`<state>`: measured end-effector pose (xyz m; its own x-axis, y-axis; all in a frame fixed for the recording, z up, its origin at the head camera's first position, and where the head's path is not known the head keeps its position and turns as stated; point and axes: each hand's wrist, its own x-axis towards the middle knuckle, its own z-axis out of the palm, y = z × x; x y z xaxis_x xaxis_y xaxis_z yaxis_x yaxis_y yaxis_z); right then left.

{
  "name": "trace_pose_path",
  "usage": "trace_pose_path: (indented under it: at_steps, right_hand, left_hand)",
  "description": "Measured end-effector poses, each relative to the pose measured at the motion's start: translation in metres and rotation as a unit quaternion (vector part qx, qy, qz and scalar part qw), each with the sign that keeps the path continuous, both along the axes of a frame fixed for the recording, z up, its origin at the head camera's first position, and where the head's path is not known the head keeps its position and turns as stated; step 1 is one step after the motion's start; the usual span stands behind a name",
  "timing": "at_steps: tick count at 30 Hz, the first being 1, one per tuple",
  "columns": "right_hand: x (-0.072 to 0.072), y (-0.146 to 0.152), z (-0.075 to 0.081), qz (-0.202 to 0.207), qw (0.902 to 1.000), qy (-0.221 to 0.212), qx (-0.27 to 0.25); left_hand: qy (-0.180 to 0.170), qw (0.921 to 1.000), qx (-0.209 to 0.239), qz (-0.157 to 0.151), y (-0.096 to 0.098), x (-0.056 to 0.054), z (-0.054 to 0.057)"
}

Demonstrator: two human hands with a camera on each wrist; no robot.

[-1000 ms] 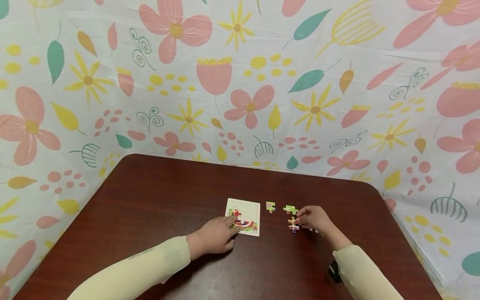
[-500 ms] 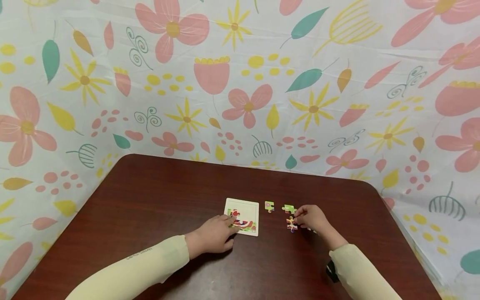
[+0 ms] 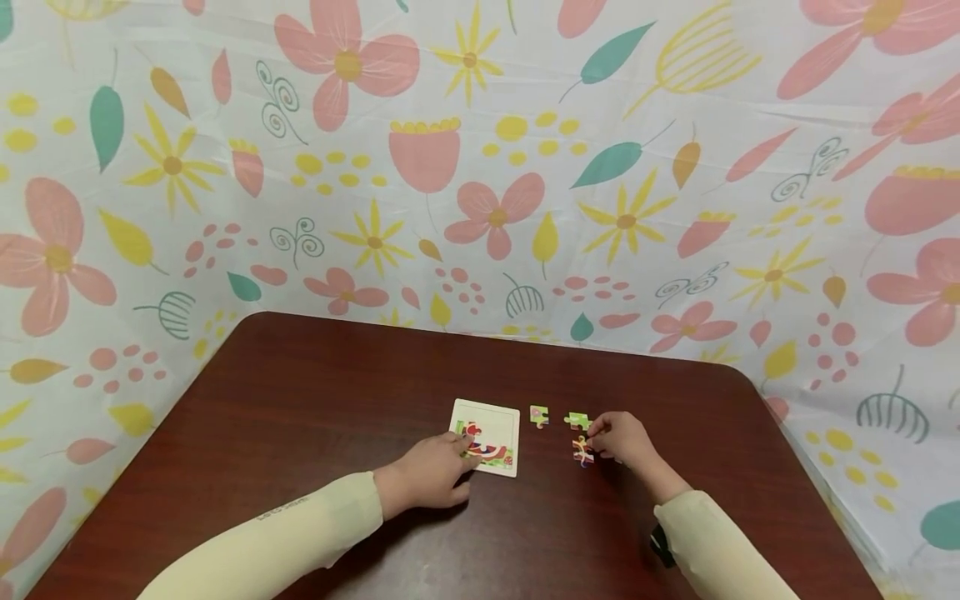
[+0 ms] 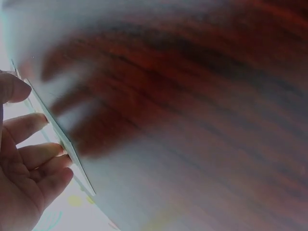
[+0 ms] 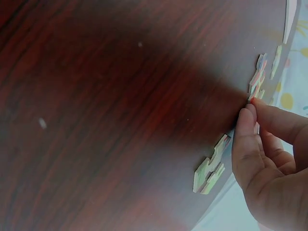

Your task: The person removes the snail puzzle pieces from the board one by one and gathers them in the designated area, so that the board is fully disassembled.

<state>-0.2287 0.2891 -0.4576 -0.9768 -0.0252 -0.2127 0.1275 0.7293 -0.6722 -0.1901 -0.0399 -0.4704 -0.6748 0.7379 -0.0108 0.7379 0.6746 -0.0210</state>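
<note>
While the square white puzzle tray (image 3: 497, 414) lies flat on the dark red-brown wooden table (image 3: 337, 383), its lower part carries a red, white and green printed picture and its upper part is plain and pale. The left hand (image 3: 431, 471) rests on the tray's left side, fingers slightly apart. Right of the tray lies a small knobbed green-and-pink jigsaw piece (image 3: 539, 415), then a mostly green jigsaw piece (image 3: 577, 422). Just nearer the person, the right hand (image 3: 622, 439) pinches, thumb and forefinger together, the right edge of a knobbed red, white and yellow jigsaw piece (image 3: 582, 451). The right wrist view shows a greenish notched jigsaw piece (image 5: 208, 168) near that hand.
</note>
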Motion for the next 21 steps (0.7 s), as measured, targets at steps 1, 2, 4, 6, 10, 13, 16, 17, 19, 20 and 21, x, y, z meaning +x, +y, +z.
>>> trace_pose_path:
  at_steps: [1, 2, 4, 6, 10, 13, 16, 17, 19, 20, 21]
  right_hand:
    - [0.000, 0.000, 0.000, -0.002, 1.0000, 0.001, 0.000]
    - [0.000, -0.001, 0.000, -0.003, 1.0000, 0.001, 0.000]
    - [0.000, -0.001, 0.000, -0.003, 1.0000, 0.002, 0.001]
    - [0.000, -0.002, -0.001, -0.005, 1.0000, 0.002, 0.004]
    - [0.001, -0.001, -0.002, -0.005, 0.9999, 0.006, 0.015]
    - [0.001, 0.001, -0.001, -0.004, 0.9998, 0.009, 0.020]
    - [0.001, 0.000, 0.002, 0.000, 0.9998, 0.010, 0.017]
    - [0.002, -0.002, 0.005, 0.002, 0.9998, 0.011, 0.015]
    - [0.002, -0.005, 0.010, 0.007, 0.9997, 0.017, 0.016]
    - [0.002, -0.007, 0.012, 0.008, 0.9996, 0.022, 0.016]
    - [0.002, -0.010, 0.014, 0.009, 0.9995, 0.026, 0.015]
  left_hand:
    - [0.000, 1.0000, -0.002, 0.000, 0.000, 0.000, 0.000]
    - [0.000, 1.0000, -0.005, 0.000, 0.000, 0.000, 0.000]
    - [0.001, 1.0000, -0.008, -0.002, 0.000, 0.001, 0.001]
    - [0.001, 0.9999, -0.010, -0.003, 0.000, 0.002, 0.001]
    - [-0.003, 1.0000, -0.006, 0.002, 0.000, 0.004, 0.002]
    - [-0.006, 0.9999, 0.010, 0.010, -0.001, 0.006, 0.000]
    - [-0.011, 0.9995, 0.022, 0.018, 0.000, 0.007, 0.001]
    - [-0.012, 0.9995, 0.025, 0.019, 0.000, 0.008, 0.001]
    - [-0.010, 0.9994, 0.025, 0.021, 0.001, 0.008, 0.001]
    - [-0.006, 0.9995, 0.024, 0.021, 0.001, 0.008, 0.001]
    - [0.001, 0.9995, 0.024, 0.020, 0.001, 0.008, 0.000]
